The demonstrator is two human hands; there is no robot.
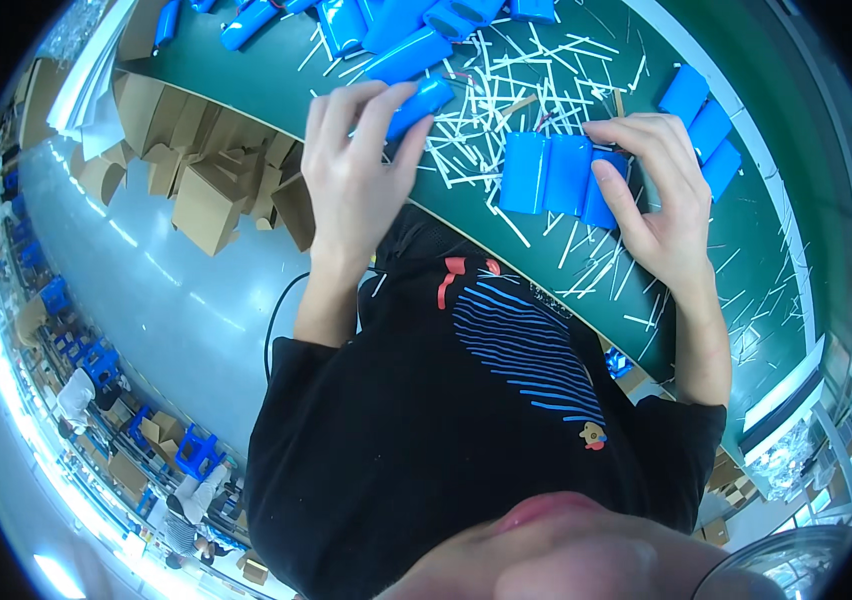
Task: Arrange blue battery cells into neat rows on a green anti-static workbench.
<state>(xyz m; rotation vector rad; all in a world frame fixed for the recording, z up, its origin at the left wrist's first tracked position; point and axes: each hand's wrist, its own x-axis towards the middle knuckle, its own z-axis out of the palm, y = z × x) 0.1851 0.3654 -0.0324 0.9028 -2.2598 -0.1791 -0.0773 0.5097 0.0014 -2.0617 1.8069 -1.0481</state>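
Note:
My left hand (354, 160) is closed round a blue shrink-wrapped battery pack (420, 108) near the table's front edge, thumb on the near side and fingers over its left end. To the right, three more blue battery packs (568, 172) stand side by side in a row. My right hand (664, 195) has its thumb and fingers bent round the rightmost pack (601, 200) of that row, covering part of it. Thin white strips (486, 110) lie scattered between my hands and round the packs.
Several blue packs (408, 55) are heaped at the far left of the green table (586, 40). Three others (711, 130) lie beyond my right hand. Open cardboard boxes (208, 200) stand left below the table edge. Blue stools (199, 452) and other people (181, 535) show far left.

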